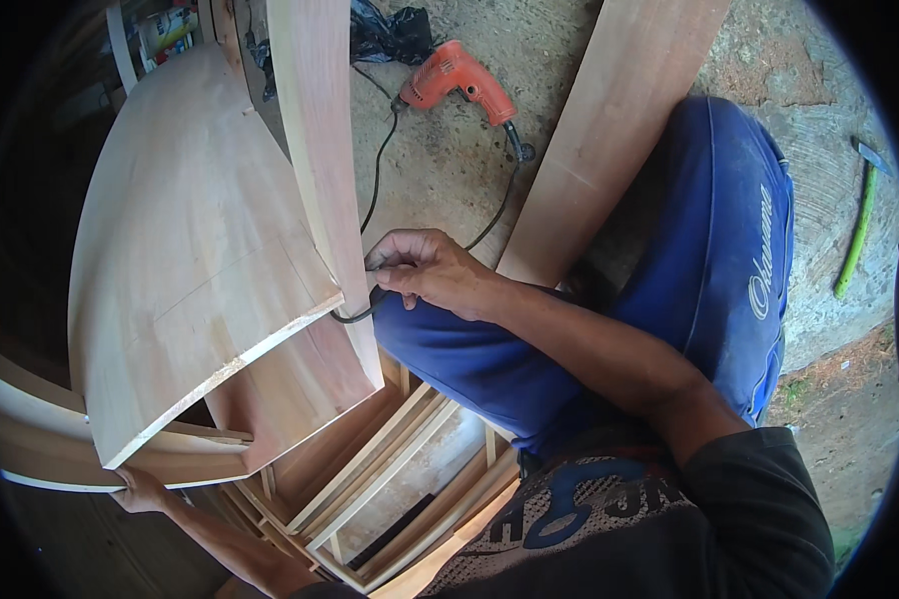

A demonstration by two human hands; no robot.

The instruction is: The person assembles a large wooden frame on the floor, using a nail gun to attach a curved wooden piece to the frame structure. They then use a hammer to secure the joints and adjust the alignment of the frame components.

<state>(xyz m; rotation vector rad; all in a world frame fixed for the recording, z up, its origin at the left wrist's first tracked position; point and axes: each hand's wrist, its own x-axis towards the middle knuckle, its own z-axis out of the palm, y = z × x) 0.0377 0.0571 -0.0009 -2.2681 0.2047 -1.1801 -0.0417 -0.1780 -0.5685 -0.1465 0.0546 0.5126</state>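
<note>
My right hand (425,270) rests above my knee and pinches a black power cord (375,185) that runs back to an orange electric drill (459,82) lying on the concrete floor. My left hand (142,491) is low at the left, gripping the underside of a curved wooden frame piece (40,439); most of that hand is hidden beneath it. A broad wooden panel (190,240) tilts across the left, with a long upright plank (320,140) standing against its right edge.
A wooden frame of thin slats (390,479) lies under my legs. Another long plank (609,130) leans across the floor at the upper right. A green-handled tool (859,230) lies at the far right, and a black bag (390,35) lies behind the drill.
</note>
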